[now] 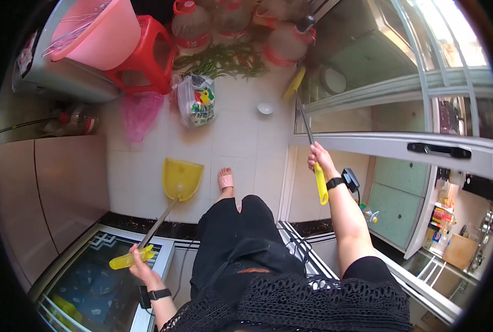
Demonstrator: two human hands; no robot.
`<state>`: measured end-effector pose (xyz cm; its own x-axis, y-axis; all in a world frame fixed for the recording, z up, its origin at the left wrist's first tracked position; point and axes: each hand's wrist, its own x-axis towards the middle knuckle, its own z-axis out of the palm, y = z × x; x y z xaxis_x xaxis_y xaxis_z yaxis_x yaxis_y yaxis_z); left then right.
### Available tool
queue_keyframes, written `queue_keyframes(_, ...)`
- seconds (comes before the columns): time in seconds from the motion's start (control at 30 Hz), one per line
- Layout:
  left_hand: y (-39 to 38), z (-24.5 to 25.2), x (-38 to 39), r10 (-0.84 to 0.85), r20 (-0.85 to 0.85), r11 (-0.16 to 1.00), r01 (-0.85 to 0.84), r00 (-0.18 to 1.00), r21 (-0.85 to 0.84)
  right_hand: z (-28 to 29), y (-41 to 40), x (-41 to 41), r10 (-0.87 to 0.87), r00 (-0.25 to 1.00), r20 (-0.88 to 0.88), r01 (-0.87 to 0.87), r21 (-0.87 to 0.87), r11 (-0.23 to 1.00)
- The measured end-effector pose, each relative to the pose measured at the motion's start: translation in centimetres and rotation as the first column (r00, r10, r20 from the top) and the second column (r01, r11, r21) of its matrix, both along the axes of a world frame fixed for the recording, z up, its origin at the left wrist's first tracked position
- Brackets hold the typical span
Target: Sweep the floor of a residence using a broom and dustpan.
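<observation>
My left hand (141,265) is closed around the yellow handle of a long-handled dustpan. The yellow pan (183,176) of the dustpan rests on the tiled floor (234,141), to the left of my slippered foot (225,180). In my right hand (322,157) is the pole of a broom, gripped just above its yellow end grip (321,182). The yellow broom head (295,83) reaches the floor beside the sliding door's track, close to large plastic jugs. A small white bowl (265,108) sits on the tiles to the left of the broom pole.
Green peppers or similar produce (225,60) lie by several water jugs (192,25). A printed plastic bag (197,101) and a pink bag (141,114) sit near a red stool (148,58) bearing a pink basin (101,37). A glass sliding door (354,141) is at right, a cabinet (72,182) at left.
</observation>
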<state>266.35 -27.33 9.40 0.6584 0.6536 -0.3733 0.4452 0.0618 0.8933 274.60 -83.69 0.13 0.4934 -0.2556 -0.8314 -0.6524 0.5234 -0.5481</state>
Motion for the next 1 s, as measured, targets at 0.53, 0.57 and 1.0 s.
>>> queue_keyframes(0.53,-4.0,1.1,4.3,-0.062,-0.063,0.995,0.067,0.996,0.076,-0.7,0.5,-9.7,0.268,0.918,-0.294,-0.293,-0.045,0.955)
queue_keyframes(0.57,-4.3,1.1,4.4,-0.064,-0.065,0.995,0.069,0.996,0.073,1.7,0.8,-10.4,0.311,0.885,-0.346,-0.329,0.005,0.944)
queue_keyframes(1.0,-4.6,-0.1,3.3,-0.029,-0.065,0.995,0.035,0.997,0.095,-4.4,-5.8,-3.5,0.359,0.922,-0.146,-0.387,-0.409,0.826)
